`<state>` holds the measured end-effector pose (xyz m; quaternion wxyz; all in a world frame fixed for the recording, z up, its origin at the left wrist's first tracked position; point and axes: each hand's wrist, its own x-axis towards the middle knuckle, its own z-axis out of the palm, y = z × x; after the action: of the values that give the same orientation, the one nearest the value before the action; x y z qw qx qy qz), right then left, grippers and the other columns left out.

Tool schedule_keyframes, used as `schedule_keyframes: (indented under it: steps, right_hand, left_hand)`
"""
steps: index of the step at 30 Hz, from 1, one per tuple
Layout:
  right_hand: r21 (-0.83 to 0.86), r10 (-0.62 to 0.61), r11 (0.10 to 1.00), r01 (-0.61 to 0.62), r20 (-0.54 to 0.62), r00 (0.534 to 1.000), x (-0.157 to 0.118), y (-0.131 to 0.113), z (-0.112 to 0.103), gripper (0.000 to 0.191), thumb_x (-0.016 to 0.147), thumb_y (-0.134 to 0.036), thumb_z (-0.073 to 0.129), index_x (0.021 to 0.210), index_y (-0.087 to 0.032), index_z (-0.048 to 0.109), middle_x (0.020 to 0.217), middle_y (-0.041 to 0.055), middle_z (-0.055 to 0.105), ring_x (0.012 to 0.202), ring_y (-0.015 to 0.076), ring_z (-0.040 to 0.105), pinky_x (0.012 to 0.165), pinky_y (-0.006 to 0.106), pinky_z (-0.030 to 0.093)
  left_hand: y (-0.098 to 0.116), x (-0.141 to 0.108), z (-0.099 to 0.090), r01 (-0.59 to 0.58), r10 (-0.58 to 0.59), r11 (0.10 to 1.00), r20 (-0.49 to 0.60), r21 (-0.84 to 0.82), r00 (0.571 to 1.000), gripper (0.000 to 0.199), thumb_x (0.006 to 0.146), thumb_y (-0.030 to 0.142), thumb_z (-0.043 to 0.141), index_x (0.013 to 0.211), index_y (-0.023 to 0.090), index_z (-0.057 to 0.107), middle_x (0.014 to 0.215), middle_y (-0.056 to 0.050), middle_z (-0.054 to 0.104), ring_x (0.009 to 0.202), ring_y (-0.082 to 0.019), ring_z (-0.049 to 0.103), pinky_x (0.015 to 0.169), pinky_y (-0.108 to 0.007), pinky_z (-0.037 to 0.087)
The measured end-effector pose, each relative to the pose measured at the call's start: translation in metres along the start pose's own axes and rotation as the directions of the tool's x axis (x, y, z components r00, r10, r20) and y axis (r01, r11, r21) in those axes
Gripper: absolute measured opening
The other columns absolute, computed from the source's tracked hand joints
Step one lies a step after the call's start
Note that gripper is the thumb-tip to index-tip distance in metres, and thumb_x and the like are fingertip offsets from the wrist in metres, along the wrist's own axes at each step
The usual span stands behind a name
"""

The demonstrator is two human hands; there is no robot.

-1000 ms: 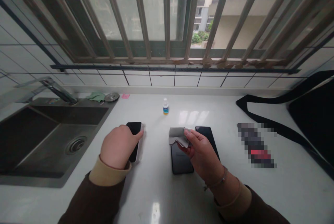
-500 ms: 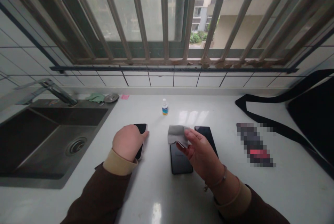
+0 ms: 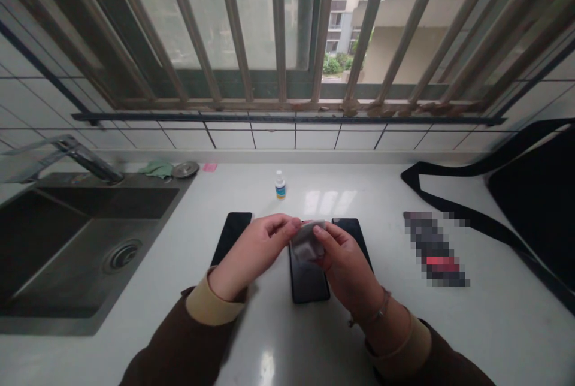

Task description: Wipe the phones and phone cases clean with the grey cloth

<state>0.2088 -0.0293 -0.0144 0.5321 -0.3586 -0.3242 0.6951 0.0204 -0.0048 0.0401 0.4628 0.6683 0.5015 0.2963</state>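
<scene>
My left hand (image 3: pixel 254 251) and my right hand (image 3: pixel 344 260) meet above the white countertop (image 3: pixel 269 338), with a grey microfibre cloth (image 3: pixel 308 241) pinched between their fingers. The cloth hangs just over a black smartphone (image 3: pixel 308 281) lying flat, and my right hand hides part of that phone. A second black smartphone (image 3: pixel 231 233) lies under the edge of my left hand, its lower end hidden. A third black smartphone (image 3: pixel 353 231) lies beyond my right hand, partly covered by it.
A small white bottle (image 3: pixel 280 185) with a blue label stands beyond the hands. To the left are a steel sink (image 3: pixel 85 242), faucet (image 3: pixel 85 158), green cloth (image 3: pixel 157 168) and round metal lid (image 3: pixel 185 169). On the right are a pixelated object (image 3: pixel 433 248) and a black bag strap (image 3: pixel 453 191).
My left hand has let go of the left phone, which now lies on the counter, and moved right to the cloth. The cloth now sits between both hands. The view has shifted slightly.
</scene>
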Motion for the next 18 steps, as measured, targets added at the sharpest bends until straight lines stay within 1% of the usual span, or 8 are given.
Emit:
schedule_keyframes:
  steps: [1, 2, 4, 6, 8, 10, 13, 18]
  right_hand:
    - [-0.023, -0.009, 1.000, 0.009, -0.005, 1.000, 0.001, 0.000, -0.001, 0.035, 0.090, -0.052, 0.085, 0.110, -0.024, 0.083, 0.103, 0.0061, 0.080, 0.087, 0.0217, 0.073, 0.077, 0.035, 0.062]
    - [-0.048, -0.021, 0.999, 0.020, -0.009, 1.000, 0.001, 0.001, -0.003, 0.035, 0.091, -0.052, 0.084, 0.110, -0.024, 0.083, 0.103, 0.0061, 0.080, 0.087, 0.0215, 0.073, 0.078, 0.035, 0.061]
    - [-0.095, -0.047, 0.994, 0.046, -0.016, 0.999, 0.002, 0.002, -0.005, 0.035, 0.093, -0.053, 0.083, 0.112, -0.024, 0.083, 0.104, 0.0060, 0.080, 0.088, 0.0209, 0.073, 0.079, 0.034, 0.060]
    - [-0.122, -0.062, 0.991, 0.060, -0.009, 0.998, 0.003, 0.003, -0.007, 0.035, 0.093, -0.052, 0.083, 0.114, -0.024, 0.081, 0.105, 0.0058, 0.080, 0.090, 0.0206, 0.072, 0.081, 0.034, 0.060]
    - [-0.132, -0.049, 0.990, 0.048, -0.003, 0.999, 0.003, 0.004, -0.007, 0.036, 0.091, -0.051, 0.085, 0.113, -0.023, 0.080, 0.104, 0.0055, 0.079, 0.090, 0.0208, 0.072, 0.082, 0.035, 0.060]
    - [-0.139, -0.016, 0.990, 0.014, -0.015, 1.000, 0.004, 0.004, -0.007, 0.036, 0.087, -0.050, 0.089, 0.109, -0.022, 0.080, 0.102, 0.0054, 0.079, 0.088, 0.0208, 0.072, 0.081, 0.034, 0.059]
    - [-0.135, 0.025, 0.990, -0.030, -0.044, 0.999, 0.005, 0.003, -0.006, 0.036, 0.083, -0.049, 0.092, 0.104, -0.021, 0.081, 0.098, 0.0053, 0.079, 0.084, 0.0205, 0.073, 0.081, 0.035, 0.059]
    - [-0.132, 0.025, 0.991, -0.031, -0.050, 0.998, 0.005, 0.001, -0.007, 0.037, 0.080, -0.048, 0.094, 0.100, -0.020, 0.082, 0.097, 0.0057, 0.081, 0.086, 0.0206, 0.074, 0.083, 0.035, 0.058]
  left_hand:
    - [-0.005, 0.002, 0.005, 0.022, -0.017, 0.993, 0.048, -0.112, 0.999, 0.049, 0.099, 0.064, 0.062, 0.103, 0.019, 0.079, 0.099, -0.007, 0.079, 0.092, -0.023, 0.070, 0.083, -0.033, 0.051]
    - [-0.010, 0.003, 0.009, 0.044, -0.032, 0.979, 0.064, -0.201, 0.997, 0.046, 0.097, 0.062, 0.068, 0.104, 0.018, 0.078, 0.097, -0.007, 0.078, 0.089, -0.022, 0.068, 0.080, -0.032, 0.050]
    - [-0.021, 0.004, 0.016, 0.080, -0.064, 0.933, 0.055, -0.350, 0.996, 0.042, 0.092, 0.056, 0.077, 0.104, 0.017, 0.077, 0.091, -0.006, 0.075, 0.082, -0.018, 0.065, 0.075, -0.029, 0.048]
    - [-0.027, 0.004, 0.020, 0.106, -0.104, 0.873, 0.031, -0.476, 0.994, 0.038, 0.089, 0.052, 0.082, 0.098, 0.016, 0.076, 0.086, -0.004, 0.073, 0.077, -0.015, 0.062, 0.073, -0.027, 0.047]
    - [-0.029, 0.002, 0.022, 0.123, -0.143, 0.813, 0.010, -0.568, 0.990, 0.036, 0.087, 0.049, 0.085, 0.091, 0.015, 0.075, 0.081, -0.002, 0.071, 0.074, -0.014, 0.061, 0.073, -0.026, 0.048]
    - [-0.029, 0.001, 0.024, 0.135, -0.173, 0.775, -0.001, -0.617, 0.985, 0.035, 0.085, 0.047, 0.088, 0.088, 0.014, 0.075, 0.080, -0.002, 0.071, 0.073, -0.013, 0.061, 0.073, -0.026, 0.048]
    - [-0.030, 0.001, 0.025, 0.147, -0.195, 0.750, -0.003, -0.645, 0.981, 0.036, 0.083, 0.047, 0.089, 0.086, 0.014, 0.075, 0.079, -0.003, 0.072, 0.071, -0.013, 0.062, 0.071, -0.026, 0.048]
    - [-0.034, 0.003, 0.025, 0.143, -0.202, 0.775, -0.027, -0.615, 0.979, 0.038, 0.084, 0.049, 0.089, 0.084, 0.014, 0.075, 0.076, -0.002, 0.071, 0.068, -0.012, 0.060, 0.067, -0.024, 0.044]
